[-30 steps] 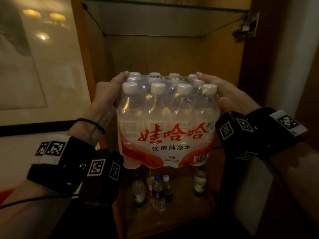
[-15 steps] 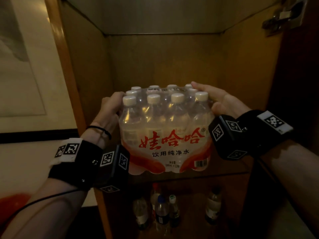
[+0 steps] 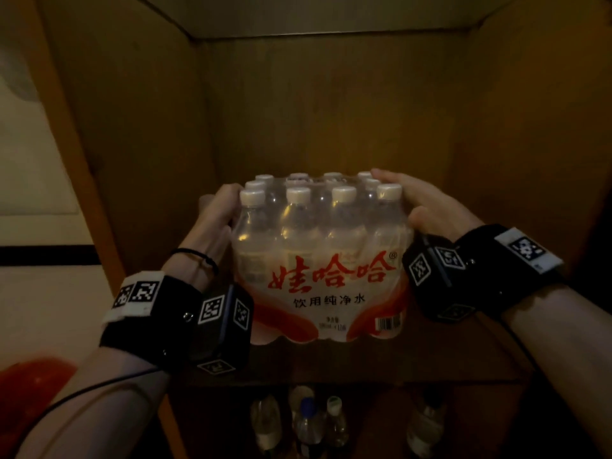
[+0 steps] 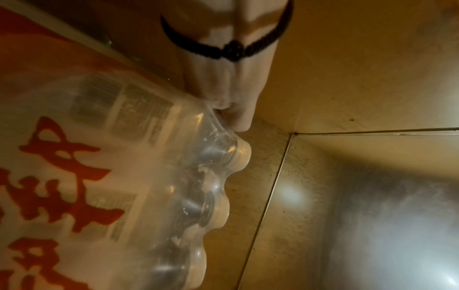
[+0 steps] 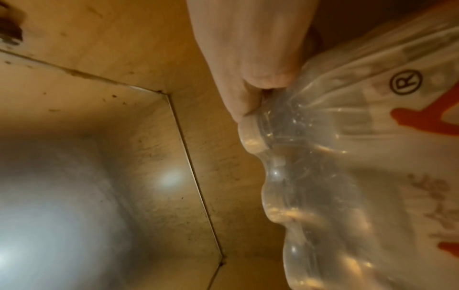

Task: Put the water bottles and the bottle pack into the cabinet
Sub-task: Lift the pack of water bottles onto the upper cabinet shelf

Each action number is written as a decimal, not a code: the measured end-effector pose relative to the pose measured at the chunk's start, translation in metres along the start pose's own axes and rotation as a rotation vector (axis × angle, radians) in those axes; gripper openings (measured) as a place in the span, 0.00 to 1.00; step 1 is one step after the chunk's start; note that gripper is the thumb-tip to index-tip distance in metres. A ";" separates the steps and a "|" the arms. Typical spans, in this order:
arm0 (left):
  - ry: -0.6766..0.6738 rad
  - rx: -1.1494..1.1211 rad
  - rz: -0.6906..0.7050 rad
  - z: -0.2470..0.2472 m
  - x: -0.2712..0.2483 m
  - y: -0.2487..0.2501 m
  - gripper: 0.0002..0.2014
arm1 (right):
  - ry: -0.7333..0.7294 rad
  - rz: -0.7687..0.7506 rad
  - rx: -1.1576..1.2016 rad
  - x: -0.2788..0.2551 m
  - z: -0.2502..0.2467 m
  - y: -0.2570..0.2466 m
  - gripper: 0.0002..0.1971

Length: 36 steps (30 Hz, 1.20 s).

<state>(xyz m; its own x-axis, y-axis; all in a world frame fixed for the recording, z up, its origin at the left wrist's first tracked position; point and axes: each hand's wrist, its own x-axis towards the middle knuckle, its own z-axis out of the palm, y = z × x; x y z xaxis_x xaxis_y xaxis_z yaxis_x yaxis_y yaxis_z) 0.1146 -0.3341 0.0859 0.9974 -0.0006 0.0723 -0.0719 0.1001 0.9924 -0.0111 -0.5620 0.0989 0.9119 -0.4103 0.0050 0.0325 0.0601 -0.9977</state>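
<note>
Now my left hand (image 3: 217, 215) grips the left side of the pack (image 3: 323, 260), fingers curled round its upper edge by the caps. My right hand (image 3: 427, 207) grips the right side, fingers laid over the far caps and the thumb pressed against the near corner bottle. The pack stands upright on the upper shelf (image 3: 463, 362) inside the cabinet (image 3: 132, 134), its red lettering facing me, about midway between the side walls. From each wrist view the wrap (image 4: 216, 121) bunches under my fingertips. Below the shelf, in the lower compartment, loose bottles (image 3: 306, 425) stand upright in a small cluster, one more off to the right.
</note>
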 end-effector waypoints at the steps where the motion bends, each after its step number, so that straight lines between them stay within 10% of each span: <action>1: 0.005 -0.005 -0.009 0.001 0.000 0.000 0.08 | 0.026 0.031 0.010 0.004 0.000 -0.002 0.21; 13: -0.097 -0.158 -0.094 -0.007 0.004 -0.007 0.07 | 0.211 0.046 -0.014 0.030 -0.011 0.017 0.28; 22: -0.163 -0.056 -0.069 -0.016 -0.005 -0.008 0.12 | 0.306 0.058 -0.023 -0.010 -0.022 0.042 0.13; 30: -0.242 -0.103 -0.034 -0.023 -0.022 -0.017 0.08 | 0.188 -0.183 -0.190 -0.040 0.011 0.045 0.32; 36: -0.432 0.074 0.072 -0.033 -0.032 -0.045 0.40 | 0.313 -0.321 -0.221 -0.045 0.035 0.062 0.33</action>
<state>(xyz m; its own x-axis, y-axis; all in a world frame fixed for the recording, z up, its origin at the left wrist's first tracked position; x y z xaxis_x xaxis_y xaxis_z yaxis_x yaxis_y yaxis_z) 0.0866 -0.3053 0.0360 0.8959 -0.4140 0.1614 -0.1574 0.0438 0.9866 -0.0358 -0.5082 0.0392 0.7022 -0.6321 0.3277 0.1735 -0.2945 -0.9398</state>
